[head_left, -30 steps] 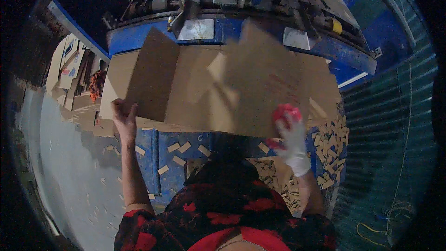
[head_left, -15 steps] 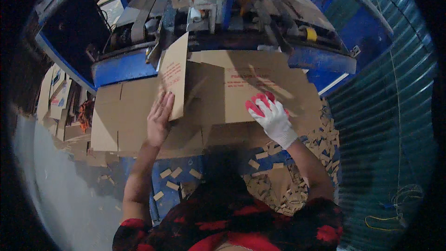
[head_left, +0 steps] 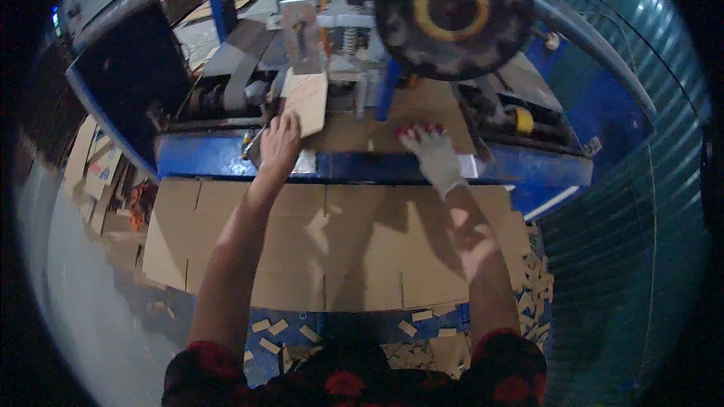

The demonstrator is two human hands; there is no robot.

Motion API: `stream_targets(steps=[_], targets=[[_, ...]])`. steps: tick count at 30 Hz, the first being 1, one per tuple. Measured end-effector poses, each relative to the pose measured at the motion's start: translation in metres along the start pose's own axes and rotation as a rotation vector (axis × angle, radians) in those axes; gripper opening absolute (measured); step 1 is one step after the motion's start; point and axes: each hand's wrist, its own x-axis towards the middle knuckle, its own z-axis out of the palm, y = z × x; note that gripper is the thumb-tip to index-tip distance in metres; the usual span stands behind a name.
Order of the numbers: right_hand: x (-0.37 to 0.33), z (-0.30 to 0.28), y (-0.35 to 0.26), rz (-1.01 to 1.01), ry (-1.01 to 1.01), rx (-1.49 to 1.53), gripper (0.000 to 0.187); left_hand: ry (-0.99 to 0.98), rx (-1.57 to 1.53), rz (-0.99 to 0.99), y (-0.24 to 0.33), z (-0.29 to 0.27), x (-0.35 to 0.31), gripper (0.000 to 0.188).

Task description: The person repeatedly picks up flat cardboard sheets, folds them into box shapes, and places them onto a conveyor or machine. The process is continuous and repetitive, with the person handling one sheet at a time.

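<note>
Both arms reach up the middle of the frame over a flat cardboard sheet (head_left: 332, 245) lying on the blue machine bed (head_left: 362, 167).

Left hand (head_left: 279, 143), bare, upper centre-left: fingers spread and laid against the lower edge of a small folded cardboard piece (head_left: 308, 102) that stands under the metal head (head_left: 302, 26) of the machine. Whether the thumb grips it from behind, cannot tell.

Right hand (head_left: 431, 152), in a white glove with red fingertips, upper centre: fingers apart, pressed flat on a brown cardboard panel (head_left: 392, 117) lying in the machine, below the big black wheel (head_left: 452, 11).

Risks, as judged from here:
- Both hands sit close to the working parts; fingers could be caught if the wheel or head moves while they are in there.
- The glove's loose fabric could snag on the belt or wheel.
- The small piece is only lightly steadied; it could tip or feed in crooked.

Containers: none clearly seen. Cardboard offcuts (head_left: 539, 286) lie loose on the floor at lower right, and more flat sheets (head_left: 90, 173) are stacked at the left edge.
</note>
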Motion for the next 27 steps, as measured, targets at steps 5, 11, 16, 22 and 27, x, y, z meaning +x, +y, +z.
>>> stream_targets(steps=[5,11,16,22,27], targets=[[0.02,-0.004,0.034,0.14,0.225,0.138,0.035,-0.018,-0.498,-0.134,0.022,-0.002,0.023,0.041],[-0.153,-0.055,0.012,0.58,0.142,0.365,0.054,-0.001,-0.185,-0.438,-0.08,0.003,-0.174,0.045],[-0.314,-0.073,-0.015,1.076,-0.347,0.053,0.098,-0.371,-0.015,-1.133,-0.222,-0.046,-0.302,0.097],[-0.44,-0.077,-0.021,1.315,-0.45,-0.347,0.107,-0.413,-0.002,-1.028,-0.238,-0.048,-0.361,0.106],[-0.511,-0.082,-0.038,1.685,0.434,1.847,0.059,-0.621,-0.156,-1.016,-0.248,-0.064,-0.366,0.101]])
